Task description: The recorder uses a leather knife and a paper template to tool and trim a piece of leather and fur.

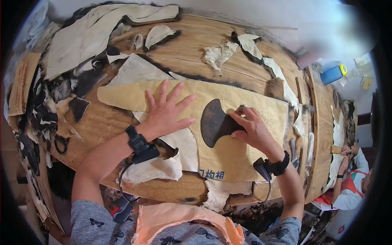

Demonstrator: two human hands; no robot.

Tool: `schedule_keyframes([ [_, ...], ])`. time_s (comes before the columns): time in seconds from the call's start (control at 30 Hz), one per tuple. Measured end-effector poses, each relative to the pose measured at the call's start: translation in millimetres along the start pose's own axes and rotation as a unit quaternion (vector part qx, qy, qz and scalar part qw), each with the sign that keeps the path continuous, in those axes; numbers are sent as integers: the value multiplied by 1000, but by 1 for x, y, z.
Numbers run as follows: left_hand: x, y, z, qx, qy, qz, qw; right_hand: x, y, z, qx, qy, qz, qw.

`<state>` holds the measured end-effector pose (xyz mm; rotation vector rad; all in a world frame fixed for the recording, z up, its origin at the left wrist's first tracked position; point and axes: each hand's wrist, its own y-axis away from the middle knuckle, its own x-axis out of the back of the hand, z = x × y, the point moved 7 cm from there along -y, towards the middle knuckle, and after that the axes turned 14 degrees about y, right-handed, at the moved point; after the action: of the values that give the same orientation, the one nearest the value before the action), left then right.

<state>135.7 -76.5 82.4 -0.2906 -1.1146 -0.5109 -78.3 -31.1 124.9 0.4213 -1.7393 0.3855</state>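
Note:
A large tan paper pattern [261,157] lies over pale hide pieces on the wooden table. My left hand [164,114] rests flat on the pattern, fingers spread, pressing near its far edge. In my right hand [254,128] is a dark half-moon knife [213,123], pinched at its narrow end between thumb and fingers. Its broad curved edge points left, toward my left hand, and the blade is over the paper. Whether the blade touches the paper I cannot tell. Under the pattern, a white hide piece [185,151] with dark fur shows along the near side.
Larger white hides [87,38] and dark fur scraps [45,106] cover the far left. Small hide offcuts [220,55] lie along the far side. A blue bottle with a yellow cap [332,74] stands far right. Another person [351,179] works at the adjoining table.

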Motion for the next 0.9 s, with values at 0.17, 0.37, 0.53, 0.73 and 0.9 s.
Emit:
schedule_keyframes([
  [0.17, 1, 0, -1, 1, 3, 0, 1000, 1, -1, -3, 56, 8, 22, 998],
  [0.37, 1, 1, 0, 9, 13, -9, 1000, 5, -8, 15, 4, 23, 24, 999],
  [0.53, -3, 3, -4, 20, 24, -10, 999, -1, -15, 10, -16, 13, 40, 999],
  [0.73, 7, 15, -19, 10, 42, -47, 998, -4, -7, 19, -39, 39, 23, 998],
  [0.9, 42, 63, -83, 92, 4, -61, 994, -4, -10, 17, -69, 30, -4, 997],
])
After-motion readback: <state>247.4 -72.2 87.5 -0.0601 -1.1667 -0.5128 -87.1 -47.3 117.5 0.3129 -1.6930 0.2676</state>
